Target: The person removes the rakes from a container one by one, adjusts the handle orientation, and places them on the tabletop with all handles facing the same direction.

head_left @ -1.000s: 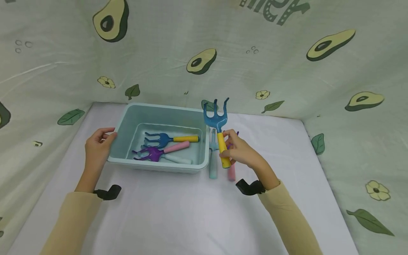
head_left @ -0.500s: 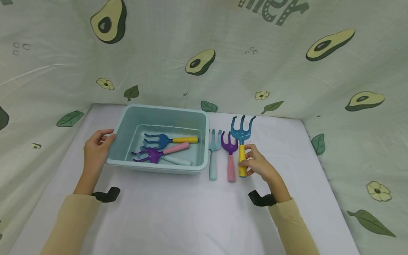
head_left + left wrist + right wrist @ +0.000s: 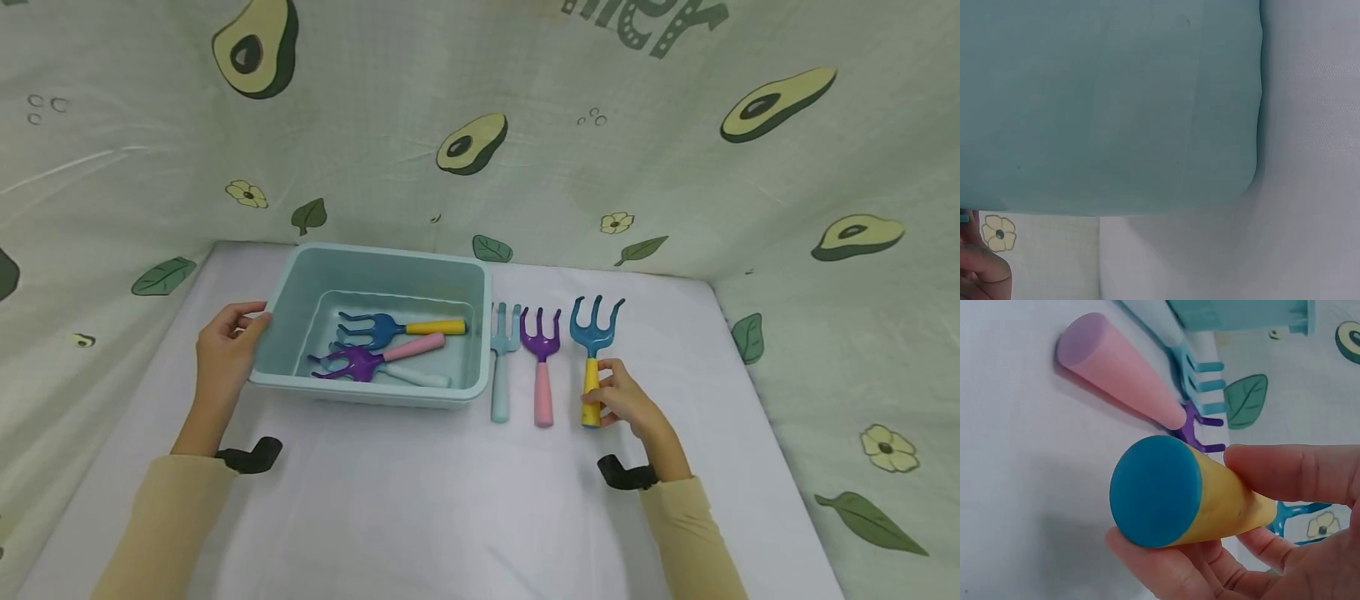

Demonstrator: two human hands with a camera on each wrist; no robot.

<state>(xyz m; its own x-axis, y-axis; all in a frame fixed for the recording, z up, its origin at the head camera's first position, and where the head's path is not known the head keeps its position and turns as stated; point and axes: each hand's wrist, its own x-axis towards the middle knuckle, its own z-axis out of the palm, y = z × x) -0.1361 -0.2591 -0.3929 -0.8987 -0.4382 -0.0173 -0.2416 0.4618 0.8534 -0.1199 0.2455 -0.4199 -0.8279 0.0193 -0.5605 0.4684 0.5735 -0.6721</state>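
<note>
My right hand (image 3: 624,398) pinches the yellow handle of a blue three-pronged garden hand fork (image 3: 594,337), prongs pointing away from me, low over the cloth. In the right wrist view the thumb and fingers close around its handle (image 3: 1222,494), blue end cap facing the camera. To its left lie a purple hand fork with a pink handle (image 3: 543,396) and a pale teal one (image 3: 500,387), roughly parallel. At the far left my left hand (image 3: 231,342) grips the left rim of a light teal plastic bin (image 3: 390,398); the left wrist view mostly shows the bin's outer wall (image 3: 1110,106).
Inside the bin lie a blue fork with a yellow handle (image 3: 437,327), a purple fork with a pink handle (image 3: 414,347) and a pale teal fork (image 3: 416,377), partly overlapping. White cloth (image 3: 420,508) covers the table. A curtain with avocado prints (image 3: 375,167) stands behind.
My right hand has carried the blue fork rightward and down from beside the bin's right edge, past the purple fork, which now shows whole. The left hand stays at the bin.
</note>
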